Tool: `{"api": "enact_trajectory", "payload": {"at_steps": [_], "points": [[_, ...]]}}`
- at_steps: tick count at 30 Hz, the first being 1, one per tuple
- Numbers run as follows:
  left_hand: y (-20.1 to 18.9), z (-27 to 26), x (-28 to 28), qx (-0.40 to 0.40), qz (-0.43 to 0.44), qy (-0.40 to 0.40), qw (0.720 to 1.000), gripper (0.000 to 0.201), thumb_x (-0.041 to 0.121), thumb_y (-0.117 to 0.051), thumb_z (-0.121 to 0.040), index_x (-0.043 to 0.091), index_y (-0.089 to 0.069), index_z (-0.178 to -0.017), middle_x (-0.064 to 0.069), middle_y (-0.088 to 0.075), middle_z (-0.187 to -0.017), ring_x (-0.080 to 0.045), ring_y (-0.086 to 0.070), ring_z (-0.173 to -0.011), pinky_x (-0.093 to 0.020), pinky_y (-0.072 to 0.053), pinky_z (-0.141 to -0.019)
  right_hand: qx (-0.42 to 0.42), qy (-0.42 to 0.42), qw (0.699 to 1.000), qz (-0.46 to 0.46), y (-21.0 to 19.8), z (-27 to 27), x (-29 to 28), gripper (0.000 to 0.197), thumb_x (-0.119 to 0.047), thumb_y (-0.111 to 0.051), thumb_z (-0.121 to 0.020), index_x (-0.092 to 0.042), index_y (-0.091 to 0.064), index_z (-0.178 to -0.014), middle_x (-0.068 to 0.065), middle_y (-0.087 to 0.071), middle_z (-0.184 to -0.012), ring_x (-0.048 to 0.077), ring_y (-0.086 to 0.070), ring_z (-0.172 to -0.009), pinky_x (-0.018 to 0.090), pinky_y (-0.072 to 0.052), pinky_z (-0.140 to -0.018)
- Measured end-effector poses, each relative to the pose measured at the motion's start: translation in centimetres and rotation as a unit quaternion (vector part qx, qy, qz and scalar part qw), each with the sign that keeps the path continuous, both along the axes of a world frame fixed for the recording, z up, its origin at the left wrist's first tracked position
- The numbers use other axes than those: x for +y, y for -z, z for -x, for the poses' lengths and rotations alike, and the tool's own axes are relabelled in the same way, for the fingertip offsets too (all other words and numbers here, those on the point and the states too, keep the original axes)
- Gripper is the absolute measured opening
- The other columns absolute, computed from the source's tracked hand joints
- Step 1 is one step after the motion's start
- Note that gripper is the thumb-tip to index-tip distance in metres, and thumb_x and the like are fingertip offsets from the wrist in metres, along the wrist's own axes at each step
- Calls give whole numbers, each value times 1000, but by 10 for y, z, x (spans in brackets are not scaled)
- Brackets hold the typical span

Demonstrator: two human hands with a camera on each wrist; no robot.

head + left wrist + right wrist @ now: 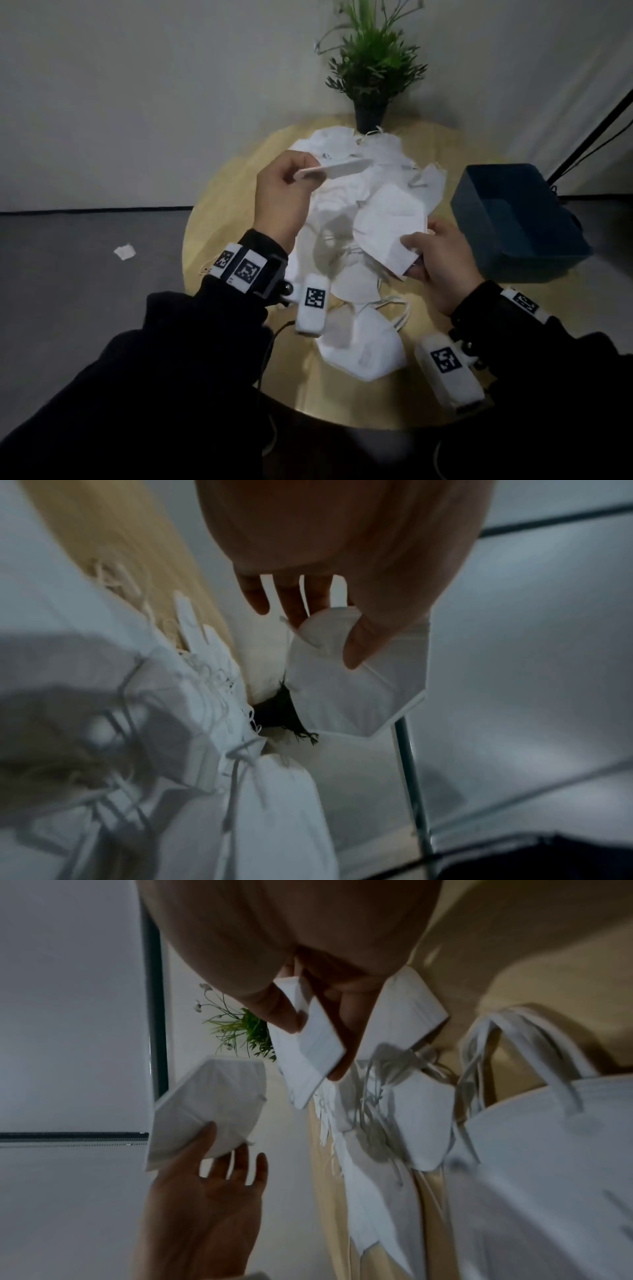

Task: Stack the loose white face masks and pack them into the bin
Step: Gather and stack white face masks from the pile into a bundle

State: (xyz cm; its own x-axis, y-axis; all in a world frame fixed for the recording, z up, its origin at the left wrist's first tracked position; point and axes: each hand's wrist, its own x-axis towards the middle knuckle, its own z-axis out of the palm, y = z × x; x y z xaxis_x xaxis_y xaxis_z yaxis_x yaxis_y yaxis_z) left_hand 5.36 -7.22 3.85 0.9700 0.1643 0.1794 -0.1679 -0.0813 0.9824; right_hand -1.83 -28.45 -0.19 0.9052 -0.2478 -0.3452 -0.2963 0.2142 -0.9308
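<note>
A heap of loose white masks (346,205) covers the round wooden table (219,212). My left hand (284,195) is raised over the heap's left side and pinches a flat folded mask (337,168) by one end, seen edge-on; the same mask (349,685) shows under the thumb in the left wrist view. My right hand (442,260) pinches a second folded mask (387,226) by its near corner, held flat above the heap; that mask (308,1047) appears in the right wrist view. The blue bin (513,222) stands at the table's right edge, and looks empty.
A potted green plant (371,68) stands at the table's far edge behind the heap. Another mask (363,349) lies near the front edge with its ear loops spread. A scrap of white (125,251) lies on the grey floor to the left. A dark stand leg (589,137) rises behind the bin.
</note>
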Motion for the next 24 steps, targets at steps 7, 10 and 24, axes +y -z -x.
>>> {"api": "enact_trajectory", "payload": {"at_steps": [7, 10, 24], "points": [[22, 56, -23, -202, -500, 153, 828, 26, 20, -70, -80, 33, -78, -101, 7, -67, -104, -26, -59, -102, -51, -41, -95, -9, -61, 977, -203, 4, -4, 6, 36, -27, -51, -108, -6, -62, -135, 16, -73, -127, 37, -71, -115, 58, -57, -95], [22, 66, -20, -139, -526, 239, 804, 35, 36, -59, -86, 40, -74, -118, 10, -64, -112, -20, -56, -106, -46, -38, -98, -49, -91, 992, -75, 9, -4, 9, 31, -10, -65, -99, -2, -61, -129, 19, -74, -120, 40, -72, -112, 50, -60, -91], [1, 49, 11, -61, -434, 264, 859, 23, 24, -76, -89, 25, -70, -111, 13, -70, -91, -6, -63, -83, -33, -50, -74, -119, -200, 966, 109, -9, 15, 13, 16, -14, -83, -86, -7, -80, -100, 8, -80, -92, 14, -74, -80, 25, -56, -69]]}}
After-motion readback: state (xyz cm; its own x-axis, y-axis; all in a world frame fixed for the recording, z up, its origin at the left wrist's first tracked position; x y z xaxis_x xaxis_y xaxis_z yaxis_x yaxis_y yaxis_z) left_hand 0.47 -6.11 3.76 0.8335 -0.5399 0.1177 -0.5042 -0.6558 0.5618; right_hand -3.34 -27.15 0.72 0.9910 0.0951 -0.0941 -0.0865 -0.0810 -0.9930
